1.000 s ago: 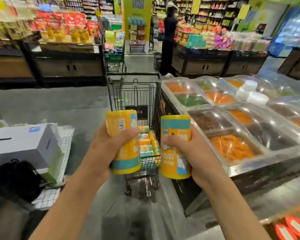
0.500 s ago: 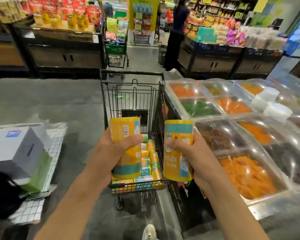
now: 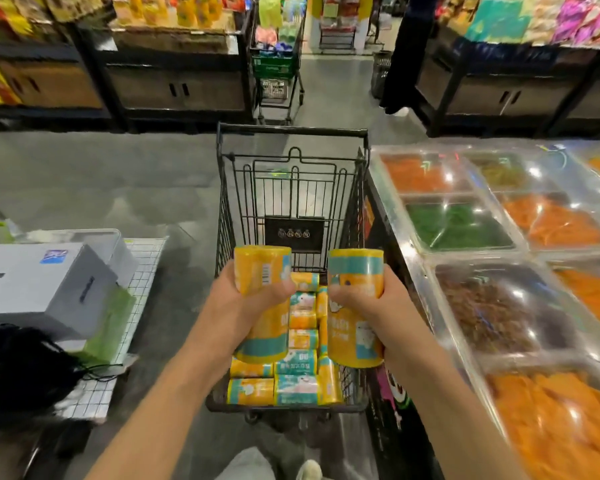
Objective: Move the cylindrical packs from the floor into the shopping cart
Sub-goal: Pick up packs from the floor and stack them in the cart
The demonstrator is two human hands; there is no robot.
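My left hand (image 3: 238,308) grips a yellow and teal cylindrical pack (image 3: 262,268) upright. My right hand (image 3: 371,306) grips a second yellow and teal pack (image 3: 355,337), also upright. Both packs are held side by side over the near half of the black wire shopping cart (image 3: 291,133). Several more packs (image 3: 297,389) of the same kind lie stacked on their sides in the cart's basket below my hands.
A counter of covered food trays (image 3: 492,306) runs along the cart's right side. On the left stand a grey box (image 3: 39,289) and a black bag (image 3: 25,365) on a low platform. Display stands, a green cart (image 3: 274,64) and a person are farther back.
I have stepped closer, so the cart is now directly beneath my hands. Both packs stay gripped upright and have moved forward over the basket.
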